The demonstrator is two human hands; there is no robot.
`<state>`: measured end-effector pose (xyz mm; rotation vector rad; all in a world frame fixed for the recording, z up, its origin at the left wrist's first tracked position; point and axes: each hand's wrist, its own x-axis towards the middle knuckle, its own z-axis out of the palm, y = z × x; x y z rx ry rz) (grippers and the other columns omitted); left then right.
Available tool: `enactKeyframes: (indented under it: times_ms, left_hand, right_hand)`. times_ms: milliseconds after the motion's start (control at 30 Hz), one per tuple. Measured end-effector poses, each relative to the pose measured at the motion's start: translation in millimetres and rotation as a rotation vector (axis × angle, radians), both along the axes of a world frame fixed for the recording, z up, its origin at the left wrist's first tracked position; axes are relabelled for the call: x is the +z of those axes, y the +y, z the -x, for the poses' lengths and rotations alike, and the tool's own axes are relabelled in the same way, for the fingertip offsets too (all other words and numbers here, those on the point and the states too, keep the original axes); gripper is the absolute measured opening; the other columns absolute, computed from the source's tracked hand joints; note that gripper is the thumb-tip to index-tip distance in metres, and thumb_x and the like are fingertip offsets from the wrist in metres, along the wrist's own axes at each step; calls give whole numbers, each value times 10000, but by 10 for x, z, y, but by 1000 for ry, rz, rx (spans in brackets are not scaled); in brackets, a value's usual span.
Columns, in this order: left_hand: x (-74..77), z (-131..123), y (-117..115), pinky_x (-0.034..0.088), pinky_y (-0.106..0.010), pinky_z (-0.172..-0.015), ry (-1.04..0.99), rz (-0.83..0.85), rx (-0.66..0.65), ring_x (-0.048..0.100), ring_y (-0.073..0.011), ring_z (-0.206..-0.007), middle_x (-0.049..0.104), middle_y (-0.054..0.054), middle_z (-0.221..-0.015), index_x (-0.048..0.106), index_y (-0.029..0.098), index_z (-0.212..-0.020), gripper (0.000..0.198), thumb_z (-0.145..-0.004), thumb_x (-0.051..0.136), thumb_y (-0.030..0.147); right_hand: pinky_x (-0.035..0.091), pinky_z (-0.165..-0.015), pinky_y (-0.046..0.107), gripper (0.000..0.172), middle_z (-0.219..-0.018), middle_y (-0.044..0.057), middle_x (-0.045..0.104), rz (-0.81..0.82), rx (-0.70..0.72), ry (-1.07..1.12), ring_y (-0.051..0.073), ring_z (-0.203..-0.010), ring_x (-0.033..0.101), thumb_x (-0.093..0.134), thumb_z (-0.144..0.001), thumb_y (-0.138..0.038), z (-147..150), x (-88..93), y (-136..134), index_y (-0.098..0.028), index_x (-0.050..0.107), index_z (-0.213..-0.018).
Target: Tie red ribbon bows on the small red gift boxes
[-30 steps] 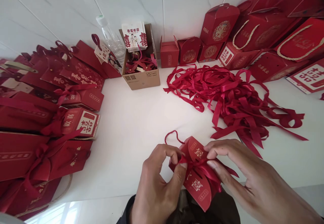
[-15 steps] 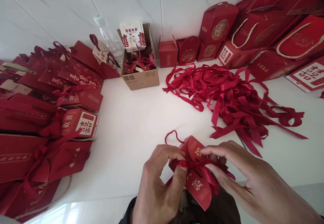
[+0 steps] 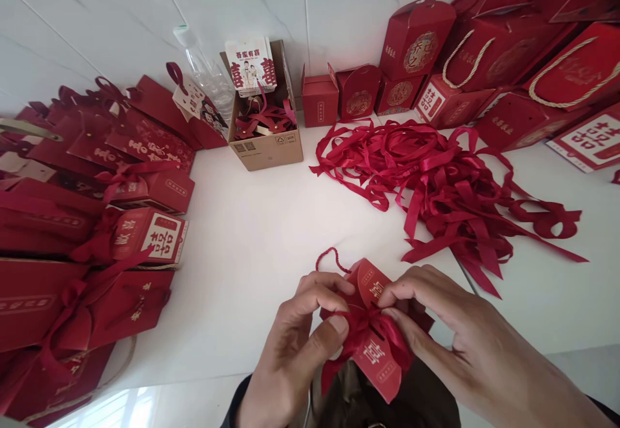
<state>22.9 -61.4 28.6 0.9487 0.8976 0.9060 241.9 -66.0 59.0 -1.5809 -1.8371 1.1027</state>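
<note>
A small red gift box (image 3: 375,354) with gold characters is tilted between my hands at the front of the white table. A dark red ribbon (image 3: 361,325) crosses its top in a bow. My left hand (image 3: 310,331) pinches the bow's left loop between thumb and fingers. On the other side, my right hand (image 3: 426,312) closes thumb and index finger on the ribbon near the knot. A twisted red cord handle (image 3: 332,252) sticks out behind the box. The knot itself is partly covered by my fingertips.
A heap of loose red ribbons (image 3: 411,163) lies behind my right hand. An open cardboard box (image 3: 268,150) and a clear plastic bottle (image 3: 206,66) stand by the wall. Finished-looking red boxes (image 3: 150,237) crowd the left; more red boxes (image 3: 419,40) line the back right.
My left fingers have shifted from near the knot onto the left loop, which looks fuller. My right fingers have moved left, closer to the knot. The view has shifted slightly.
</note>
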Motion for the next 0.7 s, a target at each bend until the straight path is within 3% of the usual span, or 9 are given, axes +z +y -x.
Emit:
enactKeyframes:
  times_ms: [200,300,400,533,633,700]
  left_hand:
    - [26,34,30,459,-295,-1058,44,-47,-10,587,-195,-1198,663,-41,-1226,722,280,-1086,166,-1049,590,375]
    - [87,86,40,485,-276,-1014,166,-118,-76,610,-190,-1174,660,-46,-1237,661,283,-1189,198,-1072,534,379]
    - [115,125,32,489,-266,-997,304,-226,-51,583,-196,-1262,628,-30,-1300,591,316,-1224,179,-1055,568,371]
    - [114,85,18,453,-291,-1043,481,-318,43,584,-192,-1258,619,-13,-1312,598,310,-1133,189,-975,694,350]
    - [109,20,23,472,-300,-990,548,-363,99,627,-180,-1156,654,-15,-1230,628,269,-961,48,-981,663,294]
    - [107,-7,27,492,-297,-939,553,-382,128,650,-175,-1098,674,-26,-1174,624,250,-911,93,-1002,618,267]
  right_hand:
    - [590,-576,199,179,-1027,-7,752,-8,-89,-12,165,-845,735,516,-1062,-440,-28,-19,-31,-328,656,-1063]
    - [601,-536,191,160,-1100,15,753,-121,-96,-51,191,-913,765,531,-1055,-411,-113,-31,-46,-343,641,-1151]
    - [642,-609,222,172,-1116,26,739,-243,-47,-90,212,-934,775,587,-1021,-388,-194,-29,-62,-347,625,-1183]
    - [659,-752,263,198,-1126,32,720,-286,33,-126,223,-1018,746,657,-985,-394,-214,-30,-89,-332,625,-1170]
    - [637,-756,241,104,-1055,13,711,-290,68,-141,190,-974,735,639,-1008,-367,-191,-45,-98,-326,629,-1103]
    - [623,-746,224,50,-1015,4,703,-289,63,-145,175,-951,728,617,-1026,-350,-178,-52,-96,-324,626,-1068]
